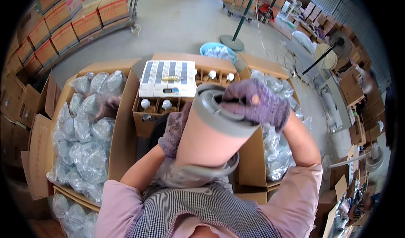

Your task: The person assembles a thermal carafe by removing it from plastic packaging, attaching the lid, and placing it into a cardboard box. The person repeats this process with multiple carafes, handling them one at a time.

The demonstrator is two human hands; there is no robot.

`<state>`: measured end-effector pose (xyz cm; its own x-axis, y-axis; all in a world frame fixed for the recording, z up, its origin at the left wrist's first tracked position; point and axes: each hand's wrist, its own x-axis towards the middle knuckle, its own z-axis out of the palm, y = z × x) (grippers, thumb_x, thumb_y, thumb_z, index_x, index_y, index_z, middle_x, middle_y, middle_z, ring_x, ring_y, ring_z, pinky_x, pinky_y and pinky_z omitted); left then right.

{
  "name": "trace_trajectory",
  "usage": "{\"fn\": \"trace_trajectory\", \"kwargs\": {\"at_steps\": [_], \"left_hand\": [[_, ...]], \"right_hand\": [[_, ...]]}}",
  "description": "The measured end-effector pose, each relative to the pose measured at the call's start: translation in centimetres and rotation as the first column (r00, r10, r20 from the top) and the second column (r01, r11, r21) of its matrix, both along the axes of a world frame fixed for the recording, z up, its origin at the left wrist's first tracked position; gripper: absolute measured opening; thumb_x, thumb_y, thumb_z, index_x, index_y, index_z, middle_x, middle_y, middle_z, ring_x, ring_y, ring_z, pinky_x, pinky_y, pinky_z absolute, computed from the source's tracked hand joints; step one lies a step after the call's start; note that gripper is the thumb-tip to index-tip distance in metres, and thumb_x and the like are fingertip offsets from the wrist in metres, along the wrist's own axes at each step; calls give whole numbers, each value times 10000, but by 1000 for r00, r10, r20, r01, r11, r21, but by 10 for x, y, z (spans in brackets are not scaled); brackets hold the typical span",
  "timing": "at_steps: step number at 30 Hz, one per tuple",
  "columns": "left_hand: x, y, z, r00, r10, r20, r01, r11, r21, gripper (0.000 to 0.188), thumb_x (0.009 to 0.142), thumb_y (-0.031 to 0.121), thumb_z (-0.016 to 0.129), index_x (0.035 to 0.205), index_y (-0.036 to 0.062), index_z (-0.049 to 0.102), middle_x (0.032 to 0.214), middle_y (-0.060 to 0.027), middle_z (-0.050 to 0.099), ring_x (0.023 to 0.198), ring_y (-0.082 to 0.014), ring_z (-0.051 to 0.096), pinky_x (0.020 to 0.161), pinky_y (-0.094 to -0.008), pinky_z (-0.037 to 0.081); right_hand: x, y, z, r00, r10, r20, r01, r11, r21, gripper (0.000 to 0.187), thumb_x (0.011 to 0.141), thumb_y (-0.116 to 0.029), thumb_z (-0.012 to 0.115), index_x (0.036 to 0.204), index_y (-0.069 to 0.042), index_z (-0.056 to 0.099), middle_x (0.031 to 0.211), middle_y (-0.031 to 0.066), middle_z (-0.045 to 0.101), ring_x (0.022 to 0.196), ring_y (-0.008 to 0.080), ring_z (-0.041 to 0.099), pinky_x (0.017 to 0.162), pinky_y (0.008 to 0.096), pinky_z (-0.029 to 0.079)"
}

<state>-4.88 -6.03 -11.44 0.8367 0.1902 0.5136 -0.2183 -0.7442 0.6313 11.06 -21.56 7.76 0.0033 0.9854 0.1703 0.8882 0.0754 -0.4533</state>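
In front of my chest I hold a pink thermos jug body, tilted, its wide grey-rimmed end up and away from me. My left hand, in a purple-grey knit glove, is wrapped round its left side, the fingers partly hidden behind it. My right hand, gloved alike, grips the grey rim with the fingers reaching into the round opening. A grey ring-like part shows inside that end. Near my apron, a curved grey handle and some clear plastic film are at the lower end.
A divided carton with white-topped items stands ahead, a printed white sheet stack on it. Cartons of plastic-wrapped pieces flank me, left and right. Beyond are a blue basin, a fan stand and stacked boxes.
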Motion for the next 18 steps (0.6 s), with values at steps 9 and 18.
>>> {"fn": "trace_trajectory", "kwargs": {"at_steps": [9,18], "left_hand": [[-53,-53,36,928,369,-54,-353,915,196,557,914,248,615,1329,-86,454,869,-196,632,693,-327,642,581,-411,521],[-45,-47,28,989,148,14,-147,987,-62,543,900,193,660,1375,-5,487,945,-141,678,838,-269,673,716,-343,551]], "right_hand": [[71,28,-48,741,192,644,22,951,-309,334,891,-306,597,1147,-104,666,1020,137,686,1015,321,609,880,408,491],[54,40,-5,864,181,470,149,800,-582,270,823,-223,672,1078,-137,697,1005,91,693,912,257,629,767,363,512]]}}
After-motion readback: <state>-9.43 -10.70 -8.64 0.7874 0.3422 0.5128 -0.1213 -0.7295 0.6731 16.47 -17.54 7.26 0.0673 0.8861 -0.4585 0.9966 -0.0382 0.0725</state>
